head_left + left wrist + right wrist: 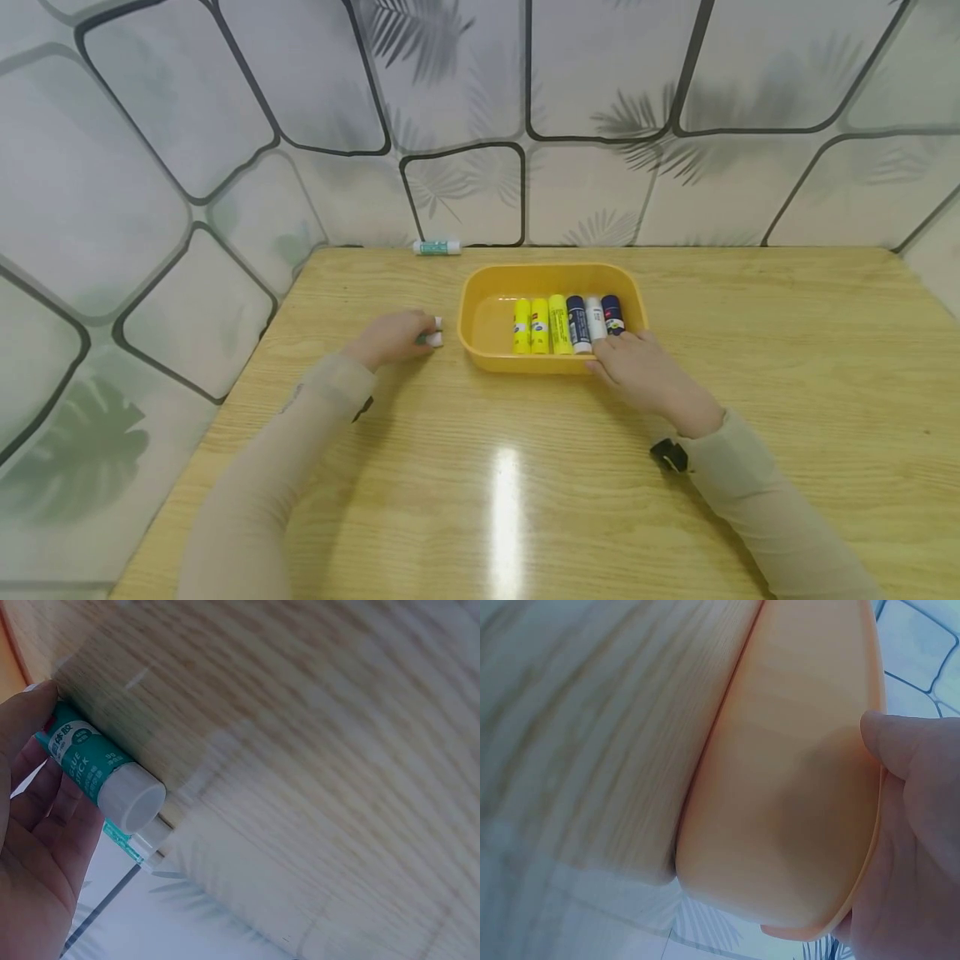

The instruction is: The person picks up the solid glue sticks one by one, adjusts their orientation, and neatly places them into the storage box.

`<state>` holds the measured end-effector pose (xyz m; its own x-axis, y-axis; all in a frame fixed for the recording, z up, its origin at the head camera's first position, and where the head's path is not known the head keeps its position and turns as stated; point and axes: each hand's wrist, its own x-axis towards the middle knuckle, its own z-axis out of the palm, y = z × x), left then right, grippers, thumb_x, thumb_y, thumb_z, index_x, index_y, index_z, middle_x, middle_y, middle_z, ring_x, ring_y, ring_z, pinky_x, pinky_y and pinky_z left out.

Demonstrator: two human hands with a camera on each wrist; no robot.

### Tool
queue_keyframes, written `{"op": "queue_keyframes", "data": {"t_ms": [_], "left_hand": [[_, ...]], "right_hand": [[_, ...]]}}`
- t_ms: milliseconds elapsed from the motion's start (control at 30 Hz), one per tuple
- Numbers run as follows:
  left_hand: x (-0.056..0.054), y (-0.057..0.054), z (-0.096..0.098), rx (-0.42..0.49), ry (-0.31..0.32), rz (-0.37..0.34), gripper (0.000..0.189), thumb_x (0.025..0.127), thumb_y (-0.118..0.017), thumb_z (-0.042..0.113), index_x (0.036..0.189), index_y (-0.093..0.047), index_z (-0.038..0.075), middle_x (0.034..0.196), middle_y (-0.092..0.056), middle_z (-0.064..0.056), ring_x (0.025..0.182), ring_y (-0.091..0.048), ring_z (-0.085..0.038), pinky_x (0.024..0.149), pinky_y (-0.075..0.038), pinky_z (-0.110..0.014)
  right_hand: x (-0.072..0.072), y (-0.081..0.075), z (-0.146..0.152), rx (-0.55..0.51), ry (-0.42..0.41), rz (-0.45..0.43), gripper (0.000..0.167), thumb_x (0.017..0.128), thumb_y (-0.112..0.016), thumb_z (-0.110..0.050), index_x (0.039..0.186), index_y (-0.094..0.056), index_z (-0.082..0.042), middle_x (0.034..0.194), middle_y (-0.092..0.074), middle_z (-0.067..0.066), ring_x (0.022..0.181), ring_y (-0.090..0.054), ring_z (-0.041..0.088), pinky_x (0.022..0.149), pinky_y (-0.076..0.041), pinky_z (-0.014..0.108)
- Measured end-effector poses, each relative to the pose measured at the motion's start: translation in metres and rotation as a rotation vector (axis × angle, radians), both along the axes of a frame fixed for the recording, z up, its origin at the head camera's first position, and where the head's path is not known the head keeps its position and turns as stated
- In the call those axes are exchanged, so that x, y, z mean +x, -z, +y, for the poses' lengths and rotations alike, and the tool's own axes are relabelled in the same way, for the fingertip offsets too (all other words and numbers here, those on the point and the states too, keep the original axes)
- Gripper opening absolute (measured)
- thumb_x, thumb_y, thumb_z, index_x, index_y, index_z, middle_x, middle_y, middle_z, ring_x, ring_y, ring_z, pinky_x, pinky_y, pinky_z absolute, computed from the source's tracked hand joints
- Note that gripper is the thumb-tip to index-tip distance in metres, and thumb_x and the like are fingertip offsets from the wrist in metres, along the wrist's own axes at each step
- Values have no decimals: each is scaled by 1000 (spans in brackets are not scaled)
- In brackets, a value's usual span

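My left hand (392, 337) pinches a green glue stick with a white cap (90, 761) close over the table, left of the yellow plastic box (540, 364). Two white ends stick out past its fingertips in the head view. In the right wrist view, my right hand (922, 802) grips the rim of the box, thumb on the outer wall and the other fingers over the edge. Inside the box several glue sticks lie side by side: yellow ones (540, 327) toward the middle, then dark blue (577, 323) and white (595, 317) ones at the right.
Another green and white glue stick (437, 247) lies at the table's back edge, by the patterned wall (480, 192). The wooden table (450, 467) extends in front of the box and to both sides.
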<state>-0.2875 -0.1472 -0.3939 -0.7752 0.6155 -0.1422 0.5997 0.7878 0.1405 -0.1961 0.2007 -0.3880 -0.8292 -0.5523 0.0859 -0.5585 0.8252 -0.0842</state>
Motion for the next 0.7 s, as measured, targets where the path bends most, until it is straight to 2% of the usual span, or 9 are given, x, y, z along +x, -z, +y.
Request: {"op": "queue_keyframes", "data": {"t_ms": [400,700], "left_hand": [[0,2,1,-16,6,1,17,82,-63,24,91,-60,10,85,-58,-1,72,-49,-14,69,-42,-32],[1,-8,5,43,-2,-28,17,82,-63,24,82,-56,9,72,-52,0,65,-44,-14,61,-39,-29]], "right_hand": [[-1,1,1,9,7,1,21,92,-45,-26,79,-45,-10,75,-53,4,69,-47,22,65,-32,37],[0,1,1,5,-8,14,20,91,-45,-26,79,-45,-10,74,-52,3,69,-48,22,64,-32,36]]}}
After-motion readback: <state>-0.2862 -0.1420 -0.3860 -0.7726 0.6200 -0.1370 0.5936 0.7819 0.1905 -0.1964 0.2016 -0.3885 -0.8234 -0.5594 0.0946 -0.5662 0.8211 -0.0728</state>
